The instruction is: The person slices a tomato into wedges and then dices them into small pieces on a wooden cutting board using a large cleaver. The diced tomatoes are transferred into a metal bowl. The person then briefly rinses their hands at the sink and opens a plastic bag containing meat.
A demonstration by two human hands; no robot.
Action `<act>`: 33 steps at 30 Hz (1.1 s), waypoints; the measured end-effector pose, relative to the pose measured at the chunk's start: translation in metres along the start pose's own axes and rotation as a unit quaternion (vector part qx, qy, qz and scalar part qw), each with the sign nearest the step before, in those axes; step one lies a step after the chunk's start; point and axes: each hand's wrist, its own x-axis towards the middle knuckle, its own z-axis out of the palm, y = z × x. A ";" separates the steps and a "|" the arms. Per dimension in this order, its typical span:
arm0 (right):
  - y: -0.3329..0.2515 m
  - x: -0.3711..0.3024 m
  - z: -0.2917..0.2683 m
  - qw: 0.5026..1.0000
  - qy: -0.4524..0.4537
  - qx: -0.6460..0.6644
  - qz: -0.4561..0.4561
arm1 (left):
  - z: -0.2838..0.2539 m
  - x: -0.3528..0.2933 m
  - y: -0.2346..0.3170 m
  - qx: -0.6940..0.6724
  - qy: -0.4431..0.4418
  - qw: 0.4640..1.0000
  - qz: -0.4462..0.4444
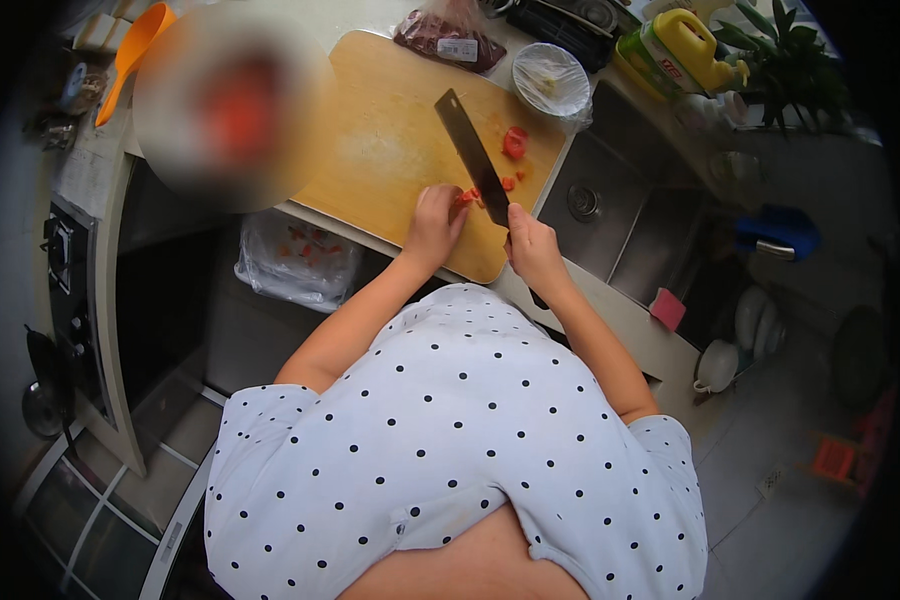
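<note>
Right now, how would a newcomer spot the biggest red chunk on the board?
Find the yellow cutting board, left of the metal sink. On its right side, just right of the cleaver held in the right hand, lies the red chunk. It's rounded and clearly bigger than the small red bits below it in the picture.

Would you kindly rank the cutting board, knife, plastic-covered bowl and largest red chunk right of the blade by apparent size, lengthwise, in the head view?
1. Cutting board
2. Knife
3. Plastic-covered bowl
4. Red chunk
</note>
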 end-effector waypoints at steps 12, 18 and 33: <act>0.020 -0.037 -0.015 0.992 -0.022 -0.121 0.001 | 0.009 0.013 -0.004 0.033 -0.040 0.997 0.063; 0.014 0.009 0.021 0.987 0.041 -0.129 -0.090 | 0.016 0.011 -0.014 0.052 -0.057 0.995 0.070; 0.068 -0.012 -0.023 0.939 0.101 -0.300 -0.137 | -0.001 0.005 -0.009 0.000 -0.035 0.999 0.041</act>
